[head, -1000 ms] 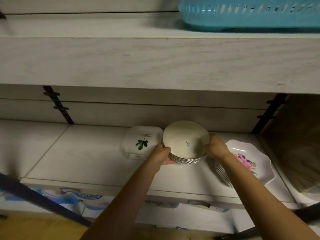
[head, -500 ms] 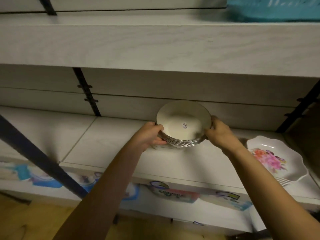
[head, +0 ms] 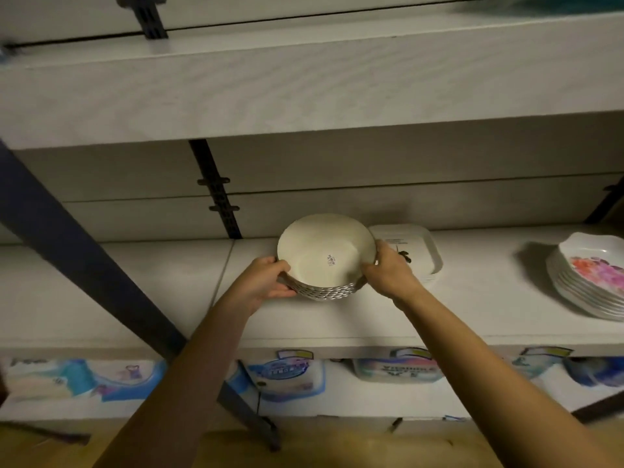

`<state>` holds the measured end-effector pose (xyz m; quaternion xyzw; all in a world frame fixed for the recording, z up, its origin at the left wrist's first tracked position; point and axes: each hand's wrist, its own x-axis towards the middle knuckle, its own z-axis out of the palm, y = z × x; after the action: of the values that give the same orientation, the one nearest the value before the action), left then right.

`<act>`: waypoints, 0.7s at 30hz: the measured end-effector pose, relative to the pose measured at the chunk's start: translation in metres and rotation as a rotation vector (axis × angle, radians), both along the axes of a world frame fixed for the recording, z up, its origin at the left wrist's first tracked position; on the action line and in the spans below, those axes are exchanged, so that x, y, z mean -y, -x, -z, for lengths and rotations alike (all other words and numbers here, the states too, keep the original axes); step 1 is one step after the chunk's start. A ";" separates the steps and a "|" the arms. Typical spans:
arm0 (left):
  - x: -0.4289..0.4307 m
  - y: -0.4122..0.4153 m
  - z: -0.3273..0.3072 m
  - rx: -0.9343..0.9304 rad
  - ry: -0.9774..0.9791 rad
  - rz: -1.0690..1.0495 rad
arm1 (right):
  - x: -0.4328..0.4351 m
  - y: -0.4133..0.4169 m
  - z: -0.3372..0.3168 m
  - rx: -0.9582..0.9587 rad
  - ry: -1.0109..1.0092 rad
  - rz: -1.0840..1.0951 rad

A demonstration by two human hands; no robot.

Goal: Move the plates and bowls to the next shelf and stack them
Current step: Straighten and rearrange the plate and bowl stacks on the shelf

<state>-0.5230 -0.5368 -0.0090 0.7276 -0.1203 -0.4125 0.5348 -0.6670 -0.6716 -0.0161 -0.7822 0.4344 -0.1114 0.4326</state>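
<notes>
Bowls [head: 326, 258] now L of sq. plates [head: 422, 251]

Both hands are gripping a stack of round cream bowls [head: 326, 255] (a small sticker is showing inside the top one), the left hand [head: 266, 282] on its left rim, the right hand [head: 388, 270] on its right. White square dishes [head: 422, 248] are sitting just behind-right; floral plates [head: 587, 282] are lying well apart on the shelf [head: 135, 292].

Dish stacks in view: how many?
3. A round bowl stack held between the left hand and right hand; a square plate stack just behind the right hand; a floral plate stack far right, cut by the frame edge. More may lie beyond.
</notes>
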 end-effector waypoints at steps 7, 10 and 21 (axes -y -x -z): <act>-0.034 -0.031 0.024 -0.024 -0.082 -0.004 | -0.040 -0.033 0.022 -0.067 -0.004 -0.025; -0.043 -0.038 0.032 -0.039 -0.104 -0.016 | -0.048 -0.041 0.032 -0.105 -0.012 -0.037; -0.044 -0.048 0.057 -0.017 -0.237 -0.013 | -0.060 -0.046 0.051 -0.157 -0.003 -0.101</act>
<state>-0.4748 -0.4924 -0.0663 0.7828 -0.0616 -0.4265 0.4488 -0.6213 -0.6115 -0.0671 -0.8086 0.4274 -0.0270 0.4035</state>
